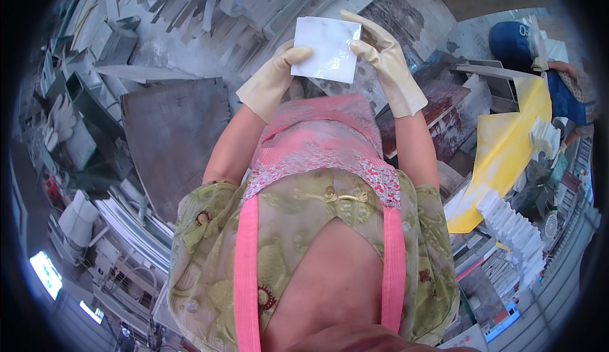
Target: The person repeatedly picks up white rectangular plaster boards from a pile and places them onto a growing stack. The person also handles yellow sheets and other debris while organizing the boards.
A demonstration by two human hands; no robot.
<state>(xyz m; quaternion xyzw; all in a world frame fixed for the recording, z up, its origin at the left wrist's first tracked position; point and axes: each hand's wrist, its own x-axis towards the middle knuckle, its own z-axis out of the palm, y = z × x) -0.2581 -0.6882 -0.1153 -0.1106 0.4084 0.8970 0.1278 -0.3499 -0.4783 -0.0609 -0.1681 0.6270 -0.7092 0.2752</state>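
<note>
Both my hands wear cream rubber gloves and hold up a white, glossy square tile (325, 51) in front of me. My left hand (274, 73) grips its left edge, the thumb lying on the face and the other fingers hidden behind. At the right edge, my right hand (384, 57) presses its thumb on the corner side, with the fingers stretched along and behind the tile. Light glints off the tile's right part and lower edge. Below it hangs my pink apron (323, 127).
Piles of stone strips (209, 9) lie beyond the tile. A dark board (177, 143) leans at left. On the right are a yellow sheet (507, 149), stacked white pieces (512, 225), a blue barrel (509, 42) and a co-worker's arm (564, 70).
</note>
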